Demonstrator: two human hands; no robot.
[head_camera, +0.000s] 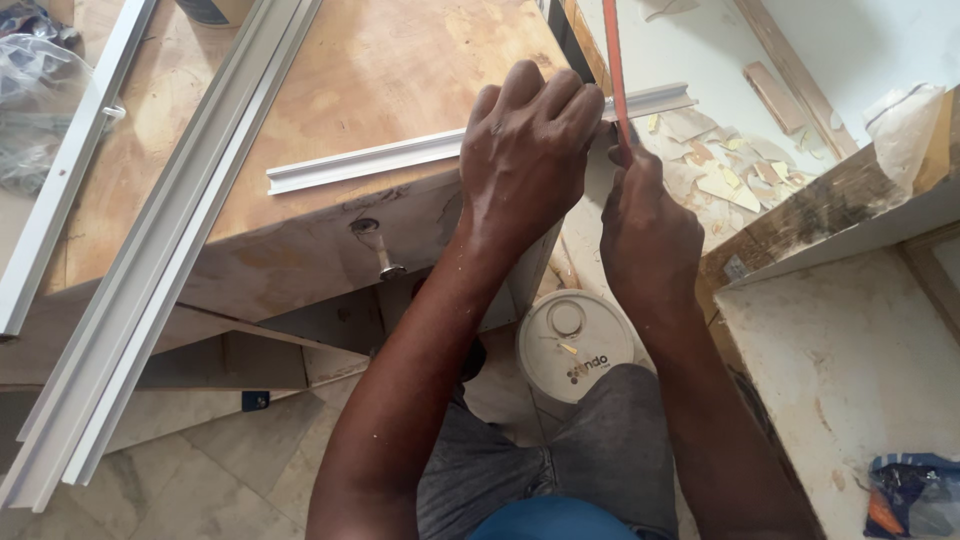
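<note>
A short white metal strip (370, 160) lies across the plywood table (380, 70), with one end (655, 98) sticking out past the table's right edge. My left hand (528, 150) presses down on the strip at that edge, fingers closed over it. My right hand (648, 235) grips the handle of a hacksaw whose red blade (615, 70) stands across the strip just right of my left hand.
Long white metal channels (170, 230) lie along the table's left side. A white bucket lid (573, 345) sits on the floor between my knees. Broken tile pieces (720, 170) litter the floor beyond. A rough wooden plank (830, 200) and a white slab (850, 370) stand at right.
</note>
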